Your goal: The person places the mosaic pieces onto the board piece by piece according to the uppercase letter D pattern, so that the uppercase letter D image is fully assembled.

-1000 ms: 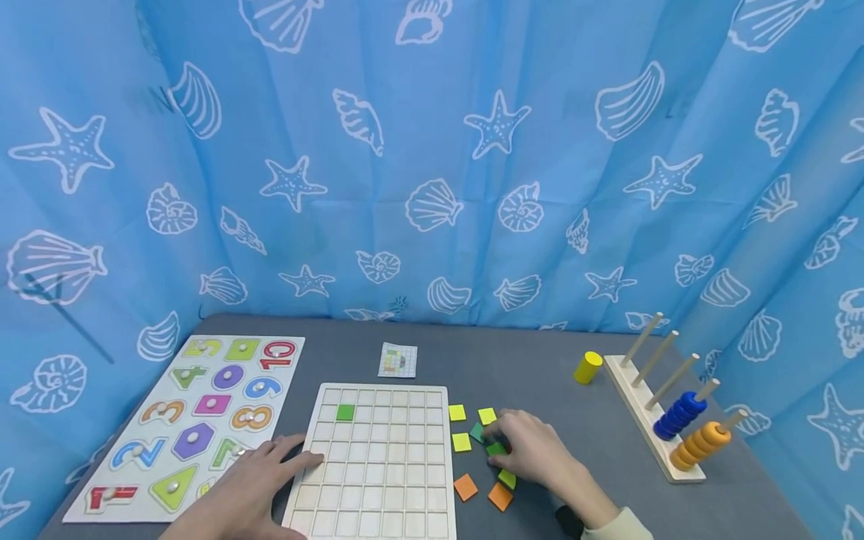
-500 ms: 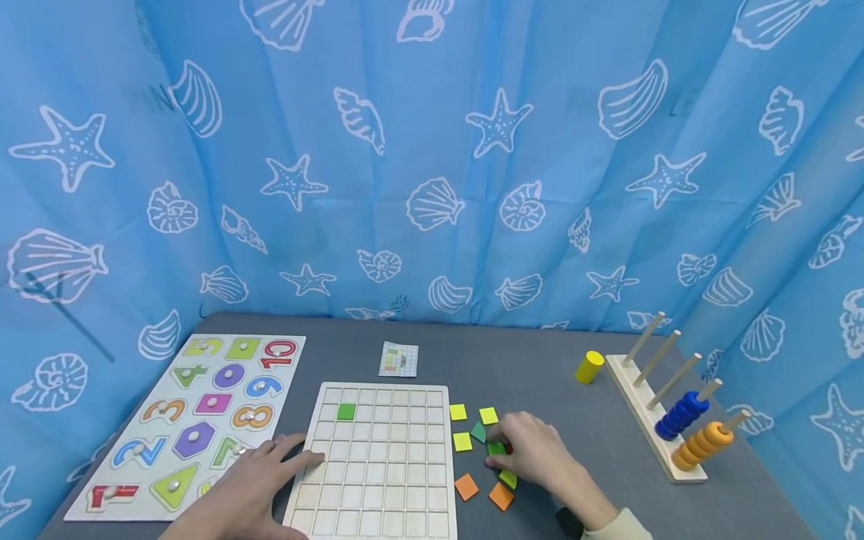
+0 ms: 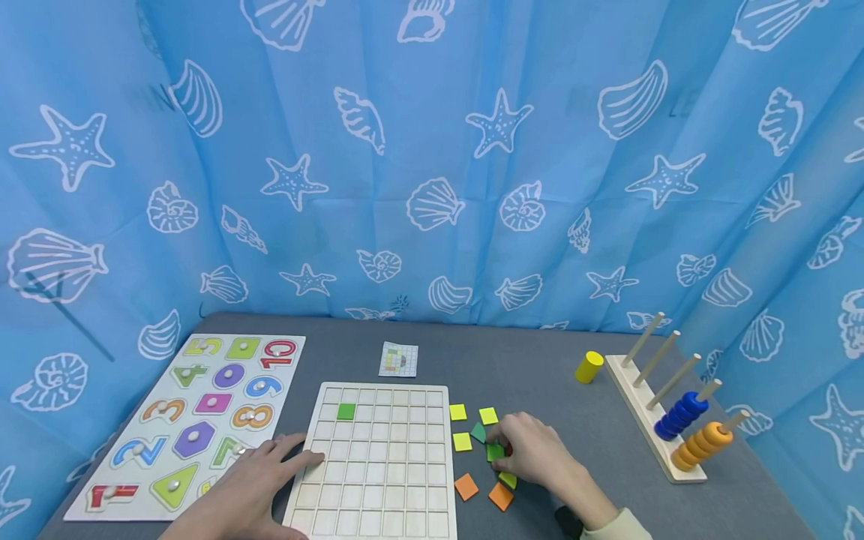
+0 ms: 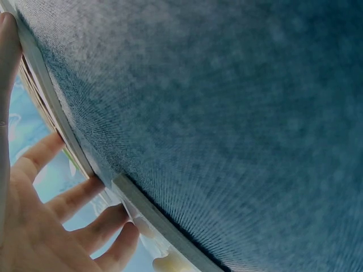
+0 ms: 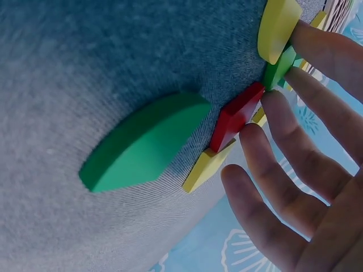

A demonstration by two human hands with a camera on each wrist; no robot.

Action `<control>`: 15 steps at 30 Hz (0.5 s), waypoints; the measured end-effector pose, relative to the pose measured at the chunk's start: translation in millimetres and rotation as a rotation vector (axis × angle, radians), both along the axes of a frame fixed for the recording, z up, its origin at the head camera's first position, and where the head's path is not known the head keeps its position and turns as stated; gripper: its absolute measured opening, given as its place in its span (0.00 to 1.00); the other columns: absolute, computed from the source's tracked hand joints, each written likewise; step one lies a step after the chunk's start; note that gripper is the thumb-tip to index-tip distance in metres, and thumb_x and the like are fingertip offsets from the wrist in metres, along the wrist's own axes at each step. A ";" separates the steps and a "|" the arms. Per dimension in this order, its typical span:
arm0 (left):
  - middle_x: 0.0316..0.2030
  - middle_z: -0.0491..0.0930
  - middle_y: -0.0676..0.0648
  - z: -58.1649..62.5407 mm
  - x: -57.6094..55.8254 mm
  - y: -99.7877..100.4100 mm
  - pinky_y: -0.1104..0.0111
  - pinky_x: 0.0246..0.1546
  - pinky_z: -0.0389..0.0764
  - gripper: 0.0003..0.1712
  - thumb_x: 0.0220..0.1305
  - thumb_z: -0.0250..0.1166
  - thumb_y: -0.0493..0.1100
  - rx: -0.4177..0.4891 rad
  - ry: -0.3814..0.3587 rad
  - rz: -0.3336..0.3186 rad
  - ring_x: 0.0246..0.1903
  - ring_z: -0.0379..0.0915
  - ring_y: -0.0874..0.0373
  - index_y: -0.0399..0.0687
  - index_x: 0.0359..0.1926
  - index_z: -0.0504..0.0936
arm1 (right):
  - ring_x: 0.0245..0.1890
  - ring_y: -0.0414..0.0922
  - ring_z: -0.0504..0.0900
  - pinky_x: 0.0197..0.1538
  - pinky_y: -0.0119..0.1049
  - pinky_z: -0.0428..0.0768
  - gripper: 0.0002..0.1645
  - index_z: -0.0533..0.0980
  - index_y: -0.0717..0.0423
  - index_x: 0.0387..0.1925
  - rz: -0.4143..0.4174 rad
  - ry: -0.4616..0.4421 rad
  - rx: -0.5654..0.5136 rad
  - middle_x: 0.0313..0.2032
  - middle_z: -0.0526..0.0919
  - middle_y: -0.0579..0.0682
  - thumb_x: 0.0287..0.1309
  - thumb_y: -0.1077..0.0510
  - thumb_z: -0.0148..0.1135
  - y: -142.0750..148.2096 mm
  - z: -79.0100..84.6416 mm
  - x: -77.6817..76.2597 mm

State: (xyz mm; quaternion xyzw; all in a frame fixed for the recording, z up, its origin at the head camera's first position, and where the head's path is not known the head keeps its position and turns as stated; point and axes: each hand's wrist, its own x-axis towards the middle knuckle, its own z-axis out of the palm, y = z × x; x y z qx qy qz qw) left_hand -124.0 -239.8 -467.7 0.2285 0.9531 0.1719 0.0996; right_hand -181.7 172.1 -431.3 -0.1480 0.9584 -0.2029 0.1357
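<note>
A pale wooden grid board (image 3: 374, 474) lies on the table with one green square tile (image 3: 346, 412) in an upper-left cell. My left hand (image 3: 253, 484) rests with spread fingers on the board's left edge; in the left wrist view its fingertips (image 4: 54, 141) touch the rim. To the right of the board, my right hand (image 3: 533, 448) is low over loose tiles. Its thumb and index finger pinch a green square tile (image 3: 495, 452), also visible in the right wrist view (image 5: 279, 69). Beside it lie a red tile (image 5: 235, 118) and a curved green piece (image 5: 147, 144).
Yellow tiles (image 3: 462, 442) and orange tiles (image 3: 466, 487) lie around the right hand. A number puzzle (image 3: 223, 401) is at left, a small pattern card (image 3: 398, 360) behind the board. A yellow cylinder (image 3: 589, 367) and a peg stand with rings (image 3: 675, 435) stand at right.
The green tile under my right hand has shifted slightly toward me, and more of it shows. My left hand stays in place on the board.
</note>
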 end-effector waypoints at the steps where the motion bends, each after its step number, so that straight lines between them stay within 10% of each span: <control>1: 0.68 0.70 0.37 -0.2 0.0 -0.1 0.29 0.52 0.73 0.59 0.36 0.73 0.83 0.001 -0.003 0.000 0.62 0.71 0.27 0.60 0.67 0.75 | 0.26 0.41 0.71 0.26 0.32 0.64 0.15 0.89 0.56 0.39 0.005 0.001 -0.003 0.23 0.76 0.45 0.45 0.64 0.81 0.0 -0.2 0.2; 15: 0.68 0.71 0.37 -0.5 0.5 -0.1 0.29 0.52 0.73 0.60 0.36 0.72 0.83 -0.005 -0.001 -0.005 0.62 0.71 0.29 0.59 0.68 0.75 | 0.21 0.38 0.65 0.22 0.30 0.55 0.13 0.89 0.57 0.37 0.046 0.037 -0.034 0.19 0.69 0.44 0.45 0.65 0.77 -1.3 -2.0 4.6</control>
